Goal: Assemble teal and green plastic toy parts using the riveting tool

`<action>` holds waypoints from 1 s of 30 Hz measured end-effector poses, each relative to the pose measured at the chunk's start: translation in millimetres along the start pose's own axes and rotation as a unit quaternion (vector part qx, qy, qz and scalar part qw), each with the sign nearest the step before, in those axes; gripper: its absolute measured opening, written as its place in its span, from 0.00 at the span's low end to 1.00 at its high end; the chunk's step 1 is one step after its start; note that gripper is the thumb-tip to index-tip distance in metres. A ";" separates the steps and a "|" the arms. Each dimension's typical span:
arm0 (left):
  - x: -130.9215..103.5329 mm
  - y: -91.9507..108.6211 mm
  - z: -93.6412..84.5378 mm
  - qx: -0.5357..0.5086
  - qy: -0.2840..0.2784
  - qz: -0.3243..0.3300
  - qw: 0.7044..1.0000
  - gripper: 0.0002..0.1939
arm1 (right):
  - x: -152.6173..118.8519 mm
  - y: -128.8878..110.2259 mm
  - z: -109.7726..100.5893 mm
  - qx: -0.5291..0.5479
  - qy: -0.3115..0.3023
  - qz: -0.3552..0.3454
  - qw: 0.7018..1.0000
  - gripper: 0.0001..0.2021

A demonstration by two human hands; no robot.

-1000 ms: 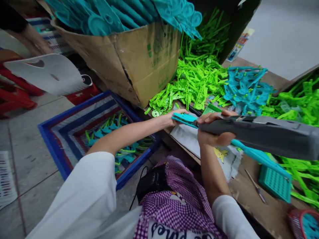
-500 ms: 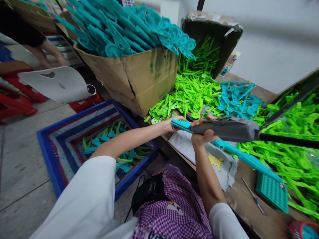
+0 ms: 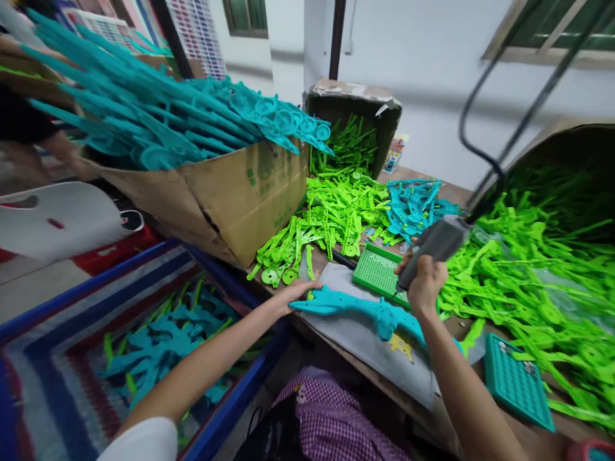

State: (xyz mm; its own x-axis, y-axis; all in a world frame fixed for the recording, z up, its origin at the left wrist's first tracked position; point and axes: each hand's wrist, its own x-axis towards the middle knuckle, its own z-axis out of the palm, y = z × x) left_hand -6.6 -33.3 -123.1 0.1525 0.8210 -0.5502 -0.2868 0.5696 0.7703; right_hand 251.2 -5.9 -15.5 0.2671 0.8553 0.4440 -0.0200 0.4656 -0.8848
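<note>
In the head view, my left hand (image 3: 303, 293) holds the left end of a long teal plastic piece (image 3: 355, 306) above a grey cloth (image 3: 336, 330) on the table. My right hand (image 3: 425, 282) is wrapped round a grey power screwdriver (image 3: 435, 248), from which a cable runs up. The tool's tip points down at a bright green perforated tray (image 3: 377, 272) just behind the teal piece. Small bits lie in that tray, too small to make out. My right forearm hides the teal piece's right end.
Lime green parts (image 3: 548, 301) are heaped at the right and back, beside a teal pile (image 3: 416, 205). A cardboard box (image 3: 250, 192) of teal parts stands at left, above a blue-rimmed bin (image 3: 216, 426). A teal tray (image 3: 519, 384) sits at right. Another person's arm (image 3: 60, 150) shows far left.
The teal piece now lies lower, over the cloth. My right hand has moved right with the screwdriver, away from my left hand, and the tool now points down at the green tray. The view has shifted.
</note>
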 end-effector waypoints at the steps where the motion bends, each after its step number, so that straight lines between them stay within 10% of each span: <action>1: -1.2 0.0 -0.7 0.003 0.000 0.003 1.000 0.18 | 10.6 2.6 -4.4 -0.037 -0.011 -0.003 0.999 0.17; 10: -1.0 -1.2 -5.6 0.006 -0.002 -0.030 1.000 0.22 | 99.8 -13.7 -37.8 -0.152 -0.073 -0.009 0.986 0.11; 30: -4.9 5.3 0.8 0.020 0.036 -0.052 0.998 0.22 | 107.8 99.6 13.1 0.004 0.069 0.051 0.996 0.19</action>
State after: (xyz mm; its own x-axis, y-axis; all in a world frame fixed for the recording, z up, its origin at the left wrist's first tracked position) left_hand -8.1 -34.4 -116.0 0.1112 0.7532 -0.6484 -0.2340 0.6539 0.7195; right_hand 265.4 135.7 -53.9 0.3925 0.8593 0.3279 -0.0611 0.3800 -0.9229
